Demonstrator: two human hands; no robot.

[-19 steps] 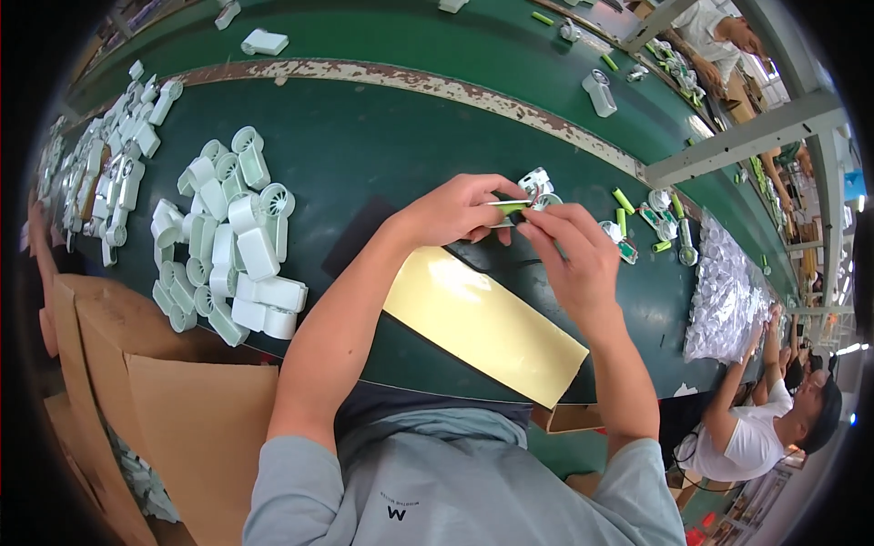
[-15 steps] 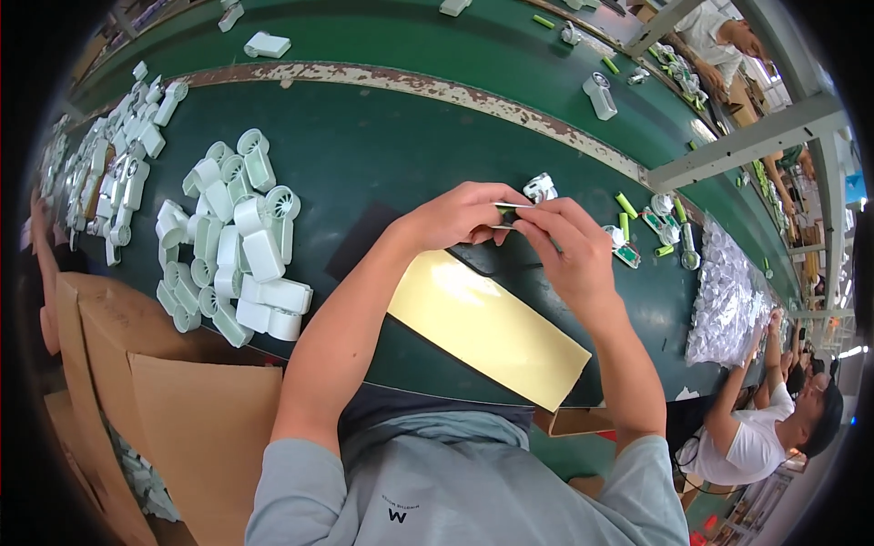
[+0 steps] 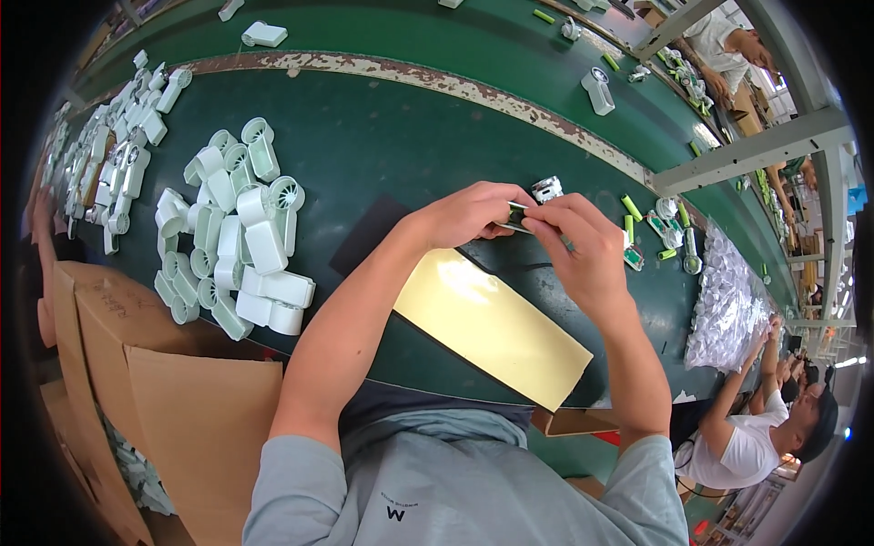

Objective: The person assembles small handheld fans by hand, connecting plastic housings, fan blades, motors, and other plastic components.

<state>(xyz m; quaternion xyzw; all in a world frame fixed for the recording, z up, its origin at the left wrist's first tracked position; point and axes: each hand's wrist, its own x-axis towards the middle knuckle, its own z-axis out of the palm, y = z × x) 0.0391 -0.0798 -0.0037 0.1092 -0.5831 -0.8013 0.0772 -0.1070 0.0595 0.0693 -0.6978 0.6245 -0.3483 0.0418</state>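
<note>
Green cell (image 3: 515, 217) btwn both hands' grip

Brown cardboard boxes (image 3: 173, 400) open at table's near-left edge; clear plastic bag (image 3: 724, 305), white parts inside, right.

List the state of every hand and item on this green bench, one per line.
left hand: pinching the small green part, fingers closed.
right hand: gripping the same part from the other side.
small green part: held between both hands above the bench.
yellow sheet: lying flat, overhanging the bench edge.
white fan housings: piled loose, untouched.
cardboard box: open.
</note>
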